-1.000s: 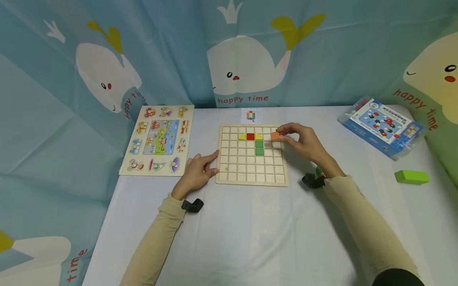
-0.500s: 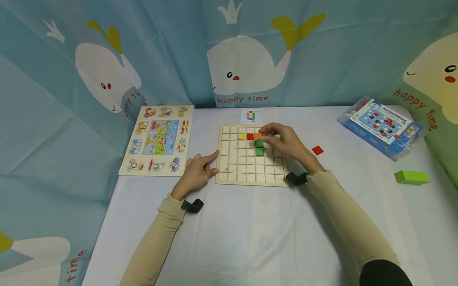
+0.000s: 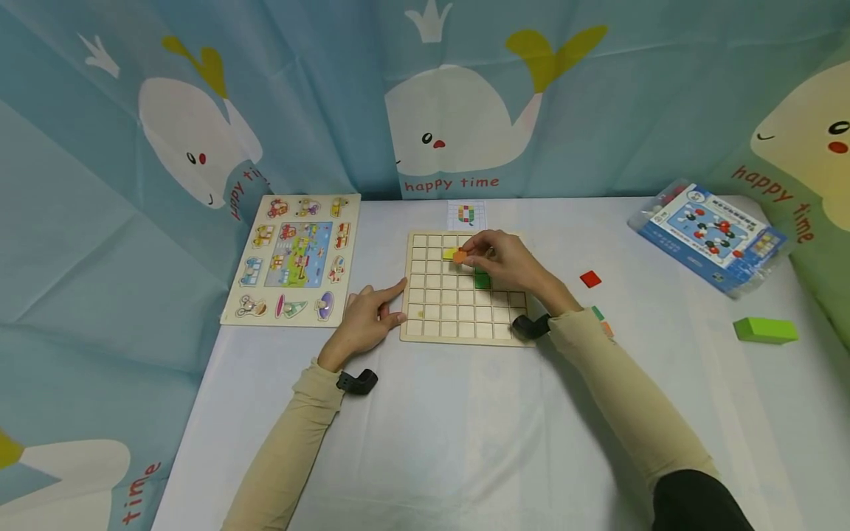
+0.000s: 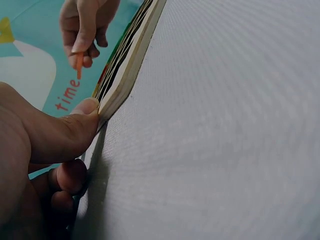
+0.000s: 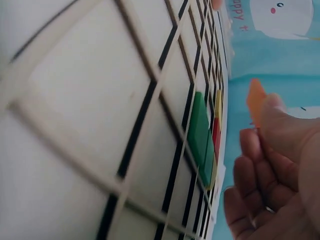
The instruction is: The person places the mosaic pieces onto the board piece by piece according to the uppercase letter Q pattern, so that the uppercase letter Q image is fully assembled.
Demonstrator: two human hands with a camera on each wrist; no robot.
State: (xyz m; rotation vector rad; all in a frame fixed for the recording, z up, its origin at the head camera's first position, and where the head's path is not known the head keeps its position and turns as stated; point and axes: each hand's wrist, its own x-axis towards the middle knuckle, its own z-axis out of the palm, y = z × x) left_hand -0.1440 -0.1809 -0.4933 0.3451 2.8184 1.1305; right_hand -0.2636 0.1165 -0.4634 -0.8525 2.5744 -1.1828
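A pale wooden grid board (image 3: pixel 432 306) lies flat on the white table. My left hand (image 3: pixel 365 321) rests at its left side, index finger extended and thumb touching the edge; the thumb (image 4: pixel 75 130) shows at the board's corner in the left wrist view. Between thumb and fingers my right hand (image 3: pixel 508 258) pinches an orange tile (image 5: pixel 256 100), raised above the board's upper rows. Green tiles (image 5: pixel 199 130) sit in the grid, with yellow and red ones (image 5: pixel 216 135) beyond them. A yellow tile (image 3: pixel 448 254) shows left of the orange one; the right hand partly covers the row.
A small pattern card (image 3: pixel 466 215) lies behind the board. To the left is a picture puzzle board (image 3: pixel 229 313). On the right are a loose red tile (image 3: pixel 590 279), a green tile (image 3: pixel 598 313) near the forearm, a bagged blue box (image 3: pixel 704 228) and a green block (image 3: pixel 766 330).
My right hand has carried the orange tile leftward across the board's upper rows, from the right edge to beside the yellow tile. The left hand has stayed at the board's edge.
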